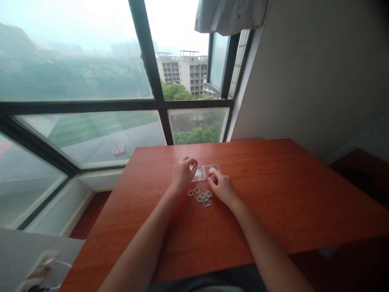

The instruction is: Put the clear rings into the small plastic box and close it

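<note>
A small clear plastic case lies open on the reddish wooden table, two flat halves side by side. My left hand rests at its left edge, fingers curled onto the left half. My right hand sits at the right half, fingertips pinched over a small pale item inside that is too small to name. A heap of several small pale rings lies on the table just in front of the case, between my two wrists.
A large window with dark frames runs behind the table. A plain wall stands on the right. A white socket with a cable shows at the lower left. A dark wooden piece stands right of the table.
</note>
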A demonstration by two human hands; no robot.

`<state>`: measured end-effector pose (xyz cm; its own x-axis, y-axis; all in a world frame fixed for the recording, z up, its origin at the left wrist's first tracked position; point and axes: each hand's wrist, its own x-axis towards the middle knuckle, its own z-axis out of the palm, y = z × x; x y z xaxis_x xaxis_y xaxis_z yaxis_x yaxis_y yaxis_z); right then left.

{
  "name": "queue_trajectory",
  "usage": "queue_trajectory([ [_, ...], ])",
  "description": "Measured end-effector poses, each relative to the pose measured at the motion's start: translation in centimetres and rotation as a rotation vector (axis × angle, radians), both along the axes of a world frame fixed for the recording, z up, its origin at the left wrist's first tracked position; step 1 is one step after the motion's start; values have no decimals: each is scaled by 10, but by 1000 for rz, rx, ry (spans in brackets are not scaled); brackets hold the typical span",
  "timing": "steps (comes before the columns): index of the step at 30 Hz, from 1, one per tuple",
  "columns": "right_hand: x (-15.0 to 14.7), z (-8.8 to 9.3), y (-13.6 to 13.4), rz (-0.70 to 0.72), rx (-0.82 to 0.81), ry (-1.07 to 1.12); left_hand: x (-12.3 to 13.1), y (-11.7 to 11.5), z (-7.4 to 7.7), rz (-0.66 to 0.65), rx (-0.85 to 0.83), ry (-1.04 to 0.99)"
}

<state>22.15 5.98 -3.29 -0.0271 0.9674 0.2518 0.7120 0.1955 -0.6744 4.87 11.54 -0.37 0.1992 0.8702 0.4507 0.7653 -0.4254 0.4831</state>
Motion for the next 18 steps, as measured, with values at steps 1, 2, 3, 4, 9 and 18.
queue_trajectory([
  [1, 0, 0, 0, 11, -19, -10, 0, 2, -1, 11, -10, 23],
  [2, 0, -1, 0, 20, -33, -18, 1, 4, -1, 9, -23, 45],
  [3, 0, -1, -1, 27, -42, -25, 1, 5, -2, 3, -32, 61],
  [4, 0, -2, -1, 32, -48, -31, 0, 6, -3, -4, -35, 72],
  [9, 4, -3, 2, 15, -76, -55, -16, 5, -2, -2, -21, 65],
  [18, 13, 5, -6, 237, -157, -58, -42, 0, 6, -70, -58, 76],
])
